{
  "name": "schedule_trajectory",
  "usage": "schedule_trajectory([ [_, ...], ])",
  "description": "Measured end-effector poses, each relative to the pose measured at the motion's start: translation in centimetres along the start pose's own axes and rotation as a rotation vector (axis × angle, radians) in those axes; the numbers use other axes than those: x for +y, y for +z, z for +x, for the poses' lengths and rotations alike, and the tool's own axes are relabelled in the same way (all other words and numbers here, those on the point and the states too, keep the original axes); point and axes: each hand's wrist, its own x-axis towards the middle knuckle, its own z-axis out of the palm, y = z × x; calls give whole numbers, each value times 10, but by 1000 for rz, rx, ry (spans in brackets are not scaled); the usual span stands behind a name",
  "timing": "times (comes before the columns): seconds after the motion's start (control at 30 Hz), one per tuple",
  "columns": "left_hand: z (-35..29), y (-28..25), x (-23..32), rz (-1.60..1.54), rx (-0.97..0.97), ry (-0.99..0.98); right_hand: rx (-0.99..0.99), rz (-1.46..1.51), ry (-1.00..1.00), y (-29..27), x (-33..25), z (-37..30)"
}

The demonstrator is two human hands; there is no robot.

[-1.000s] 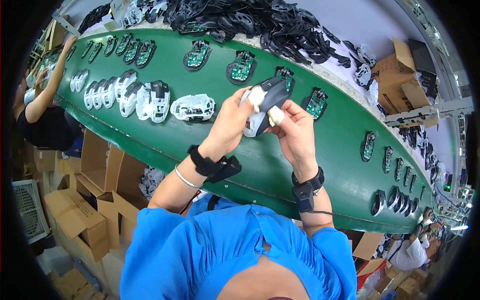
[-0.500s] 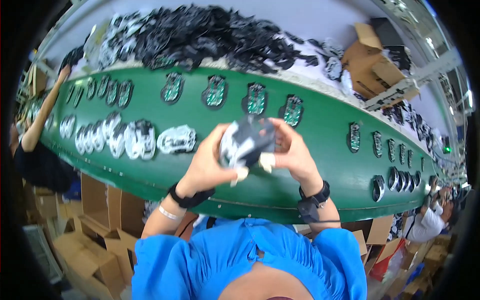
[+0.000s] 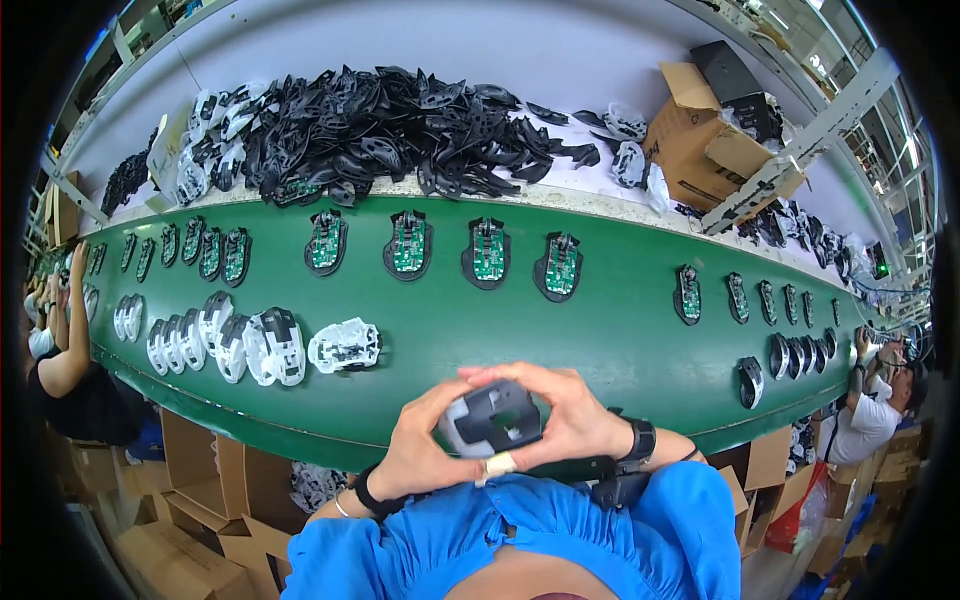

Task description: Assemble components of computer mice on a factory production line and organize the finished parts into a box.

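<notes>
Close to my body, over the near edge of the green table (image 3: pixel 620 350), I hold a black and grey computer mouse shell (image 3: pixel 490 420) between both hands. My left hand (image 3: pixel 425 445) curls round its left side, and my right hand (image 3: pixel 578 412) curls round its right. The thumbs meet at the shell's near side, where a pale finger cover (image 3: pixel 498 465) shows. An opening is visible in the right part of the shell. Left of my hands lies a white mouse shell (image 3: pixel 345 346) with its inside up, beside a row of white and black mouse shells (image 3: pixel 275 347).
Mouse bases with green circuit boards (image 3: pixel 488 253) lie spaced along the table's far side. Black plastic parts (image 3: pixel 380 135) are heaped on the shelf behind, left of a cardboard box (image 3: pixel 700 140). Dark shells (image 3: pixel 750 382) stand at the right. People work at both ends; open cartons (image 3: pixel 205 460) stand below.
Both hands have come down toward my body with the mouse shell, which is turned and seen more sharply. The whole view has shifted, so the table's far side sits lower.
</notes>
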Motion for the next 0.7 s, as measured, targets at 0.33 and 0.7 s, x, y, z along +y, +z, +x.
schedule_trajectory([
  [0.33, 46, -12, -46, -1313, 69, -578, -201, -877, -244, -59, 31, 81],
  [0.7, 18, -19, -44, -1272, 161, -539, 594, -1510, 228, -308, 255, 124],
])
